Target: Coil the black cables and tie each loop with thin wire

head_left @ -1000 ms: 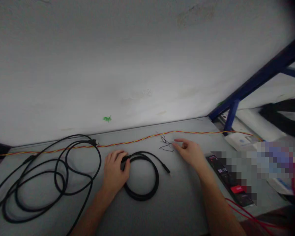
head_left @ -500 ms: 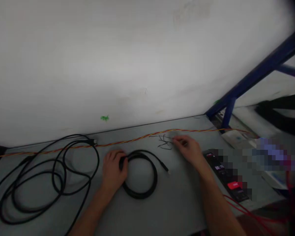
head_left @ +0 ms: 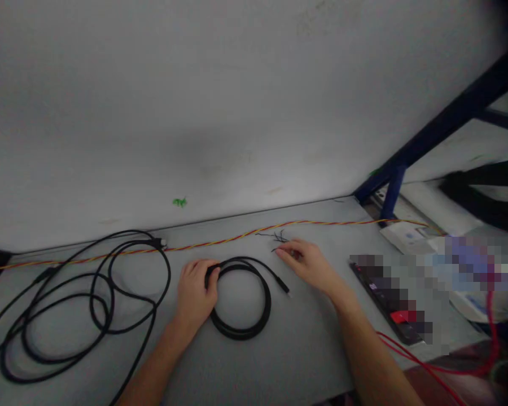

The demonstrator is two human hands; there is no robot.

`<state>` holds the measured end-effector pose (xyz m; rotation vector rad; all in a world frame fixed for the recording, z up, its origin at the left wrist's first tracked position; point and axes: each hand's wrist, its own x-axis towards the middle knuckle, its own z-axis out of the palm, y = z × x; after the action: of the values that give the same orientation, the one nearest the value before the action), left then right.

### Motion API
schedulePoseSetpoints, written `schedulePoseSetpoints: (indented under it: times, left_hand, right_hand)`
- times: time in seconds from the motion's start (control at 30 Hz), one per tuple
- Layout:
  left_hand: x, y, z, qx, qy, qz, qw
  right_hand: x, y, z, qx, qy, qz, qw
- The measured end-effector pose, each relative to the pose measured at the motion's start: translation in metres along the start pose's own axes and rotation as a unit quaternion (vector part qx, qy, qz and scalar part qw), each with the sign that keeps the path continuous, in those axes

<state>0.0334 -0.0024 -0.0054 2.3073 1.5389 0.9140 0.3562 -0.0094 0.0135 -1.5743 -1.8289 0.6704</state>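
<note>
My left hand (head_left: 196,288) is closed around the left side of a coiled black cable (head_left: 267,307), thumb on top, and the coil lies flat on the grey tabletop (head_left: 245,375). One connector end (head_left: 283,285) of this cable points out to the right. My right hand (head_left: 307,262) pinches a thin black wire tie (head_left: 274,250) by the table, just above and right of the coil. Several more thin black ties (head_left: 277,237) lie loosely beside its fingertips.
Another black cable (head_left: 154,307) sprawls in loose loops at left. A twisted red-and-yellow wire (head_left: 211,243) crosses the table's back, near the white wall (head_left: 173,113). At right are a phone (head_left: 385,299), partly blurred out, red cables (head_left: 432,366), a blue metal frame (head_left: 432,132) and white packets (head_left: 410,237).
My right hand has moved left and slightly down among the ties, and its fingers now close at the lower one. My left hand stays on the coiled cable.
</note>
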Motion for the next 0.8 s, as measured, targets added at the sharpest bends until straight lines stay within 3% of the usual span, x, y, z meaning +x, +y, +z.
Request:
schedulePoseSetpoints:
  times: [0.2,0.3,0.47,0.6,0.7,0.8]
  left_hand:
    - [-0.001,-0.004,0.003,-0.007,0.018,0.018,1.0]
    - [-0.001,-0.003,0.003,-0.012,0.034,0.025,0.999]
    - [-0.002,0.007,-0.005,-0.049,0.076,0.027,0.996]
    - [-0.003,0.037,-0.025,-0.103,0.126,0.037,0.986]
    - [-0.009,0.059,-0.051,-0.158,0.124,0.133,0.971]
    - [-0.034,0.057,-0.084,-0.149,0.073,0.245,0.955]
  right_hand:
    - [-0.004,-0.022,0.023,-0.039,-0.085,-0.06,0.994]
    - [-0.005,-0.023,0.026,-0.04,-0.086,-0.057,0.994]
    - [-0.005,-0.021,0.022,0.012,-0.06,0.005,0.998]
    - [-0.004,-0.021,0.02,0.077,-0.031,0.03,0.996]
    - [-0.002,-0.023,0.024,0.133,0.01,0.047,0.99]
    - [0.001,-0.022,0.028,0.178,0.082,0.091,0.976]
